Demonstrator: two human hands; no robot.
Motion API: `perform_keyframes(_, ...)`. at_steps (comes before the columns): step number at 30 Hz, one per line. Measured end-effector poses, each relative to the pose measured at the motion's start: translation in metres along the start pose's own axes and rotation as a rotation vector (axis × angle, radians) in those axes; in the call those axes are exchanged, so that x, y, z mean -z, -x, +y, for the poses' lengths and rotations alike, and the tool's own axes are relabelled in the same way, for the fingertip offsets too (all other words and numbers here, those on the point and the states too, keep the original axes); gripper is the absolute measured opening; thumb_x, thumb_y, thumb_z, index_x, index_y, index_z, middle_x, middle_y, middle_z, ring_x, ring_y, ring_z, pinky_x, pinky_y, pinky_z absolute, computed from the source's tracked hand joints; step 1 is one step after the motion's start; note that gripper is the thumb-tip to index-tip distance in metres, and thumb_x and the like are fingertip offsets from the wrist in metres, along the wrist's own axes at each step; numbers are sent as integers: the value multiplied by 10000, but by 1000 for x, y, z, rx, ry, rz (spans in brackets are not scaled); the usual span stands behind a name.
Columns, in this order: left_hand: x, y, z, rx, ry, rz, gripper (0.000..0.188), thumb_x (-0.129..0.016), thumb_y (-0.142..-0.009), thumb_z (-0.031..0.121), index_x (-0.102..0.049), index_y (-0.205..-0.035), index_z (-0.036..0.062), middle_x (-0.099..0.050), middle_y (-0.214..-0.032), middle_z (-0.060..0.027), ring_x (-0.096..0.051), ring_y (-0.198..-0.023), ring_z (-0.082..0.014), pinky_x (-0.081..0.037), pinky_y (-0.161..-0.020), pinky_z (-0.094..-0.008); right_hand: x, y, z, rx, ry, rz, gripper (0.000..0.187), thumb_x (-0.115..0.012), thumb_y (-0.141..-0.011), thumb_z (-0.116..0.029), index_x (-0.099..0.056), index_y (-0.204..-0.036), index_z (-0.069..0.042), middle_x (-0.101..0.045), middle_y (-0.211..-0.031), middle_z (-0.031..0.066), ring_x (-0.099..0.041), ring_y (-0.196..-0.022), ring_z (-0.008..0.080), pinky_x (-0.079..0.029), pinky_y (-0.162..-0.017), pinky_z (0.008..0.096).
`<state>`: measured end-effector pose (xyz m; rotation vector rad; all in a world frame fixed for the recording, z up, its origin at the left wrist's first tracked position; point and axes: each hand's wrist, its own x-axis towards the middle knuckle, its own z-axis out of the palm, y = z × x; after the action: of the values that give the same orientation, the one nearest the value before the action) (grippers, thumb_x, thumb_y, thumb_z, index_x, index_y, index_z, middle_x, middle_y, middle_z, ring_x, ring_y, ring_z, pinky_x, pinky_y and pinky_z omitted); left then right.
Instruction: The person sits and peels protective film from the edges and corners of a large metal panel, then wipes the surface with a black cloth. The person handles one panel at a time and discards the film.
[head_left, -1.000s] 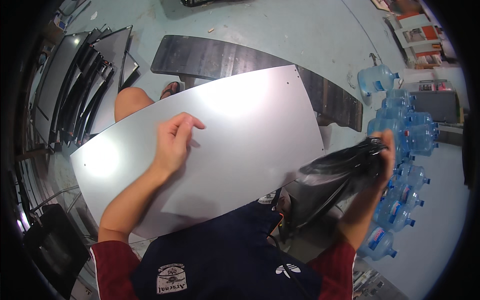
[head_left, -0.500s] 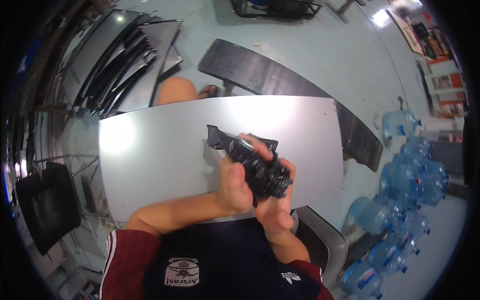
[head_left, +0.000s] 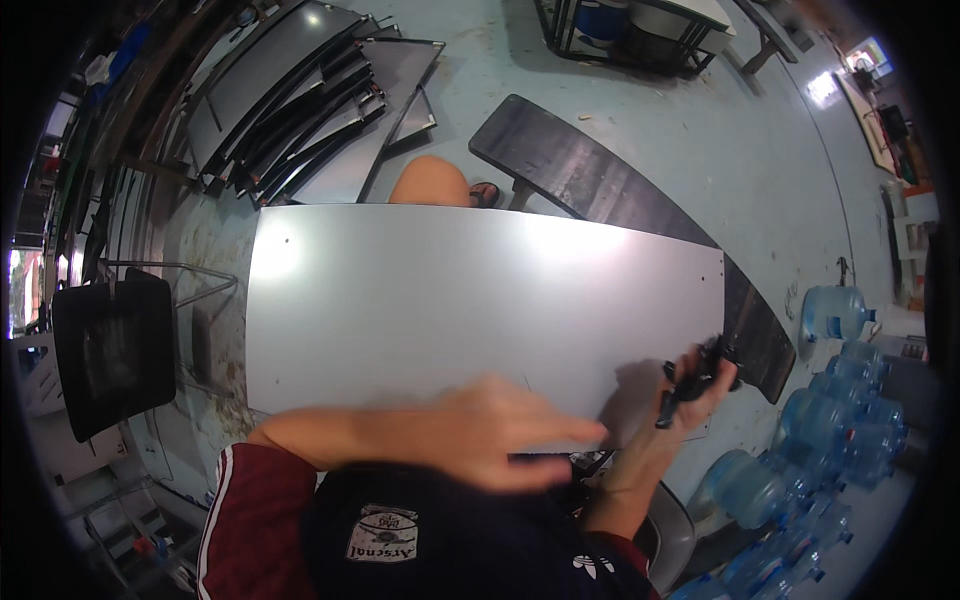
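Out at the right end of the white table (head_left: 430,300), my right hand (head_left: 708,400) grips a wad of crumpled black plastic (head_left: 690,378). One dark end of the wad hangs below the fingers. Whether it is a bag or a loose sheet, I cannot tell. My left hand (head_left: 510,435), smeared by motion, is over the table's near edge in front of my chest. Its fingers point right, with thumb and fingers apart and nothing between them.
A dark bench (head_left: 590,165) runs behind the table to its right side. Several blue water jugs (head_left: 745,485) stand on the floor at right. Stacked panels (head_left: 310,110) lie at the far left, near a black chair (head_left: 115,350). Another person's knee (head_left: 430,182) shows beyond the table.
Both hands were around the black plastic over the table. My left hand has come off it, toward my body; my right hand has carried it right. The view has shifted too.
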<state>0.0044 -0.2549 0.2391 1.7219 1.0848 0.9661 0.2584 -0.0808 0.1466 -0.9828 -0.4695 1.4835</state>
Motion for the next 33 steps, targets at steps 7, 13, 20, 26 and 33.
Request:
perform_keyframes(7,121,-33,-123,157,-571,416,260,-690,-888,76,-702,-1144,30,-721,-1065,-166,-691,-1006,-338,-529,-887,-404,75,-47,-80,259,479,-44,340,-497,-999,-379,-568,-1086,-58,-602,-899,69,-573,-643,144,-430,-494,241)
perform_keyframes(13,119,-69,-167,212,-531,273,315,-636,-962,231,-702,-1169,2,-718,-1093,-216,-668,-1062,-366,-503,-947,-442,106,-56,-83,441,1102,186,263,-721,-924,-164,-611,-766,14,-544,-665,0,-481,-645,79,-416,-583,296)
perform_keyframes(20,126,-93,-148,591,-400,-60,471,-577,-1016,391,-712,-1146,-41,-735,-1080,-240,-687,-1013,-400,-524,-908,-456,116,-84,-92,156,1279,-199,333,-715,-874,-135,-708,-1174,9,-654,-924,37,-596,-832,119,-497,-784,277)
perform_keyframes(26,146,-117,-40,406,-634,55,383,-685,-981,330,-733,-1163,-4,-758,-1029,-195,-732,-930,-336,-546,-827,-385,93,-85,-110,169,1127,-241,503,-790,-919,-288,-676,-1293,30,-693,-1108,68,-618,-1018,140,-475,-942,287)
perform_keyframes(33,172,-141,77,-204,-803,278,258,-768,-916,168,-739,-1083,-28,-737,-863,-152,-708,-749,-245,-537,-703,-304,42,-58,-208,467,1042,-233,491,-751,-906,-303,-656,-1266,16,-673,-1147,74,-594,-1042,170,-473,-946,344)
